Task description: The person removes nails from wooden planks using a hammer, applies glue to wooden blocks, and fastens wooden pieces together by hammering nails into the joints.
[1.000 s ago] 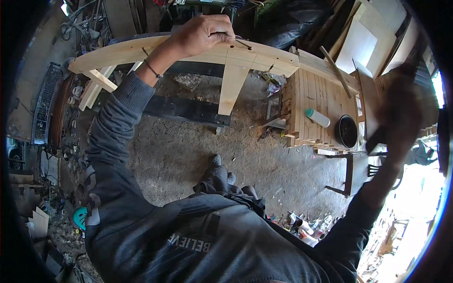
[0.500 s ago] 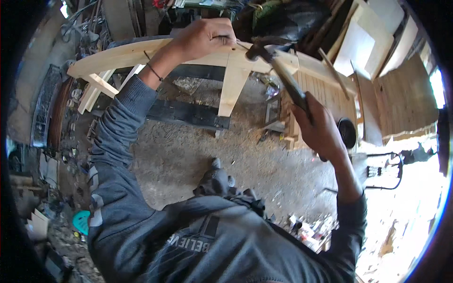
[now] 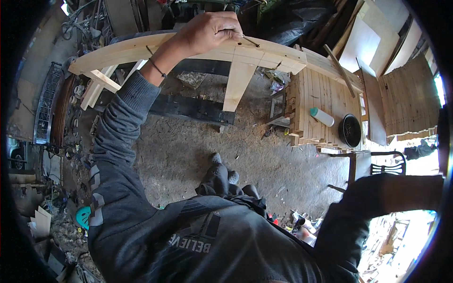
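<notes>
My left hand (image 3: 214,33) is closed in a pinch at the top of a pale wooden beam (image 3: 118,53). Its fingertips grip a thin brown nail (image 3: 251,41), whose free end points right above the wood. A small dark hole shows in the beam just below the fingers. From the beam a shorter board (image 3: 239,85) hangs down, with pencil lines across the joint. Only my right forearm (image 3: 410,193) shows, bent out toward the right rim. The right hand lies outside the picture, and no hammer is visible now.
Stacked planks (image 3: 325,99) stand at the right, bearing a white bottle (image 3: 322,117) with a green cap and a black bowl (image 3: 349,130). A dark chair (image 3: 387,162) is beyond. A black beam (image 3: 188,109) lies under the frame. Boards lean at the far right.
My right hand, which held a hammer near the nail, has swung back to the right and out of view. The left hand keeps its pinch, shifted slightly right in view.
</notes>
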`<state>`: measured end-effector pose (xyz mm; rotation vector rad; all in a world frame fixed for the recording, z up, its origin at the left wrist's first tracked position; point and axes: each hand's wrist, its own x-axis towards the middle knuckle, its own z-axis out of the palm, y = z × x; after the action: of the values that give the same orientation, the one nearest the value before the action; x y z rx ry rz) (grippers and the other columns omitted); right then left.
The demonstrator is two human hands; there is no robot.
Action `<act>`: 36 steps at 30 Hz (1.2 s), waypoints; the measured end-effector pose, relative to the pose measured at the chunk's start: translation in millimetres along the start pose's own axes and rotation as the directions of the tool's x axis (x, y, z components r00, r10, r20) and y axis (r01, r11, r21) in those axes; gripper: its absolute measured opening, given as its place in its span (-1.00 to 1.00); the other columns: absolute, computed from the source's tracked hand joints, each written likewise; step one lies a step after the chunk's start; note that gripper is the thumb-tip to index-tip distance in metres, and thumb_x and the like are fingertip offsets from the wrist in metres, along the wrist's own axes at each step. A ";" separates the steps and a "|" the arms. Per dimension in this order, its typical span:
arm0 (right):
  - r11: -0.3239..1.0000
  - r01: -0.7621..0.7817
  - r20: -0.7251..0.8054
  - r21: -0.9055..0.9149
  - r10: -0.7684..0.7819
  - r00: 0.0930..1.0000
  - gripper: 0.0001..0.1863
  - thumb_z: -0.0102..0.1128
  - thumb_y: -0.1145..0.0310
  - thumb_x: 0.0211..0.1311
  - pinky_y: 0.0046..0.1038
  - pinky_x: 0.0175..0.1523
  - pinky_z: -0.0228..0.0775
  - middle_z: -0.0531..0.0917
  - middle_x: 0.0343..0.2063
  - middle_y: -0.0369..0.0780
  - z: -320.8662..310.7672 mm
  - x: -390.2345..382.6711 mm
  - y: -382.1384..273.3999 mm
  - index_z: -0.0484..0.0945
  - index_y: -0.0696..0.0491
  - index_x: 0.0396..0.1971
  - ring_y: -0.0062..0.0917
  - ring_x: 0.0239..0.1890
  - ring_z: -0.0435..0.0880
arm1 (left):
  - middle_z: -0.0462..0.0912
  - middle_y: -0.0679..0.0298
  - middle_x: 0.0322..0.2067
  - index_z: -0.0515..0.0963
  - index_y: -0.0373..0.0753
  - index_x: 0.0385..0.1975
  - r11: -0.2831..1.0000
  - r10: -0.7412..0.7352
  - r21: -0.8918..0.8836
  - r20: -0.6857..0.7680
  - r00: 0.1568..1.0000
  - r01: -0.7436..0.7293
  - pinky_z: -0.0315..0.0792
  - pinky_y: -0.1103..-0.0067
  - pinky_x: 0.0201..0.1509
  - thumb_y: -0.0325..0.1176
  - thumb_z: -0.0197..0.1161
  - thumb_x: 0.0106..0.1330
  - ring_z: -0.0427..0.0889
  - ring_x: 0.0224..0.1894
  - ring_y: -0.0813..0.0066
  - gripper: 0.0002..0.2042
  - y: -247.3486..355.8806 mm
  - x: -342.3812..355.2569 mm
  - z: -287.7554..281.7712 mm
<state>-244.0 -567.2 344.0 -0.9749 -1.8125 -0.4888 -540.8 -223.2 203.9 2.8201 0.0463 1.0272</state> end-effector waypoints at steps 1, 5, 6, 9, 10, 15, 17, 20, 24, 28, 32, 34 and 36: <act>0.967 -0.250 0.189 -0.045 0.254 0.949 -0.72 0.08 0.26 0.45 -0.22 -0.26 0.46 0.62 -0.46 0.00 57.5 -28.3 9.5 0.45 0.18 -0.07 -0.15 -0.36 0.65 | 0.61 0.24 -0.34 0.60 -0.33 -0.29 1.000 -0.025 0.013 0.008 1.000 0.025 0.56 0.47 -0.16 -0.46 0.30 0.34 0.68 -0.25 0.35 -0.93 -0.3 -9.0 -2.6; 0.783 -0.551 0.690 -0.289 0.570 0.447 -0.68 0.18 0.27 0.40 -0.08 -0.29 0.43 0.62 -0.50 0.10 149.9 -108.5 -4.1 0.42 0.22 -0.07 0.10 -0.38 0.64 | 0.60 0.23 -0.34 0.59 -0.33 -0.30 0.997 -0.013 0.078 0.002 1.000 0.013 0.54 0.46 -0.13 -0.43 0.29 0.37 0.67 -0.24 0.33 -0.90 -7.1 -21.8 -10.7; 0.813 -0.554 0.605 -0.180 0.535 0.589 -0.70 0.17 0.29 0.41 -0.10 -0.31 0.38 0.55 -0.52 0.06 136.2 -132.6 2.1 0.46 0.24 -0.10 0.05 -0.45 0.57 | 0.59 0.23 -0.35 0.58 -0.32 -0.31 0.996 -0.067 0.062 0.022 0.997 0.066 0.53 0.46 -0.12 -0.40 0.29 0.37 0.66 -0.24 0.34 -0.89 -8.9 -12.4 -5.4; 0.171 -0.970 0.488 0.170 0.841 0.234 -0.78 0.07 0.23 0.50 -0.51 -0.60 0.25 0.48 -0.68 -0.28 110.2 -164.1 -30.5 0.42 0.09 -0.20 -0.53 -0.72 0.47 | 0.58 0.22 -0.37 0.56 -0.32 -0.28 0.993 -0.112 0.020 0.004 0.994 0.112 0.52 0.45 -0.10 -0.46 0.28 0.37 0.65 -0.26 0.33 -0.92 -8.1 -5.6 -6.2; 0.137 -0.953 0.410 0.271 0.879 0.243 -0.78 0.04 0.20 0.52 -0.60 -0.63 0.18 0.43 -0.69 -0.36 102.9 -178.7 -37.4 0.42 0.06 -0.23 -0.67 -0.73 0.40 | 0.59 0.24 -0.38 0.53 -0.31 -0.26 0.992 -0.123 0.032 -0.051 0.991 0.125 0.51 0.47 -0.12 -0.40 0.20 0.46 0.63 -0.27 0.43 -0.89 -16.5 -2.6 1.3; -0.099 -0.951 0.210 0.294 0.977 -0.037 -0.71 -0.01 0.12 0.55 -0.61 -0.70 0.20 0.39 -0.72 -0.40 108.8 -262.2 -85.9 0.39 0.01 -0.33 -0.72 -0.79 0.34 | 0.62 0.43 -0.37 0.53 -0.16 -0.28 0.574 -0.502 -0.381 0.536 0.679 0.725 0.49 0.56 -0.26 -0.18 0.04 0.55 0.53 -0.36 0.69 -0.77 -75.8 -5.1 -20.1; -0.208 -0.940 0.206 0.270 0.966 -0.155 -0.72 -0.01 0.14 0.55 -0.58 -0.71 0.21 0.39 -0.73 -0.39 124.7 -298.4 -113.5 0.37 0.00 -0.35 -0.70 -0.80 0.36 | 0.61 0.44 -0.39 0.56 -0.13 -0.23 0.598 -0.456 -0.112 0.766 0.453 0.793 0.50 0.56 -0.33 -0.20 0.06 0.52 0.54 -0.40 0.71 -0.80 -87.9 -6.3 -48.2; -0.344 -0.882 0.182 0.323 0.937 -0.298 -0.74 0.00 0.17 0.54 -0.54 -0.74 0.23 0.39 -0.72 -0.38 155.7 -334.8 -159.2 0.36 -0.01 -0.36 -0.67 -0.81 0.37 | 0.70 0.24 -0.29 0.56 -0.22 -0.04 0.361 -0.505 0.077 0.854 0.126 0.930 0.59 0.46 -0.29 -0.23 0.03 0.52 0.69 -0.35 0.48 -0.75 -93.6 -38.8 -62.6; -0.411 -0.812 0.145 0.415 0.911 -0.387 -0.75 0.00 0.18 0.54 -0.52 -0.75 0.24 0.39 -0.71 -0.37 192.9 -360.9 -187.9 0.36 0.00 -0.34 -0.67 -0.81 0.36 | 0.70 -0.16 -0.22 0.39 -0.38 0.21 -0.031 -0.125 0.105 0.986 -0.108 0.994 0.65 0.13 -0.27 -0.16 -0.06 0.54 0.75 -0.35 0.01 -0.56 -77.7 -78.5 -56.1; -0.363 -0.831 0.102 0.421 0.930 -0.354 -0.77 0.08 0.19 0.51 -0.54 -0.74 0.24 0.38 -0.71 -0.38 211.6 -350.4 -186.8 0.39 0.02 -0.30 -0.68 -0.80 0.34 | 0.69 -0.07 -0.33 0.47 -0.41 0.10 0.009 -0.290 -0.143 0.947 0.139 0.990 0.66 0.28 -0.35 -0.08 -0.06 0.52 0.74 -0.42 0.21 -0.53 -34.7 -54.2 -83.7; -0.302 -0.879 0.182 0.369 0.951 -0.250 -0.74 0.16 0.25 0.46 -0.55 -0.66 0.31 0.37 -0.68 -0.40 210.3 -313.9 -149.2 0.47 0.10 -0.04 -0.69 -0.74 0.37 | 0.68 0.00 -0.19 0.45 -0.45 0.10 0.118 -0.247 -0.585 0.765 0.594 0.803 0.69 0.31 -0.21 -0.11 -0.09 0.55 0.74 -0.27 0.23 -0.53 -51.2 -25.4 -132.4; -0.296 -0.866 0.223 0.403 0.949 -0.221 -0.70 0.18 0.29 0.45 -0.57 -0.60 0.36 0.41 -0.63 -0.39 214.5 -302.4 -132.7 0.47 0.15 0.03 -0.71 -0.69 0.42 | 0.67 0.04 -0.39 0.55 -0.39 -0.14 -0.006 -0.508 -0.647 0.659 0.555 0.762 0.68 0.28 -0.24 -0.08 -0.04 0.52 0.72 -0.37 0.19 -0.58 -47.3 2.7 -144.3; -0.223 -0.738 0.321 0.636 0.947 -0.009 -0.68 0.13 0.31 0.48 -0.43 -0.19 0.57 0.60 -0.38 -0.26 223.7 -286.5 -108.8 0.46 0.14 0.11 -0.59 -0.31 0.67 | 0.65 0.05 -0.50 0.59 -0.36 -0.27 -0.013 -0.760 -0.795 0.402 0.510 0.607 0.66 0.26 -0.26 -0.11 -0.06 0.50 0.70 -0.43 0.16 -0.59 -21.1 11.5 -180.8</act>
<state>-402.4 -591.8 0.1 -1.2463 -0.3886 0.9575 -647.6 -179.7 345.1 1.3049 0.6641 0.6282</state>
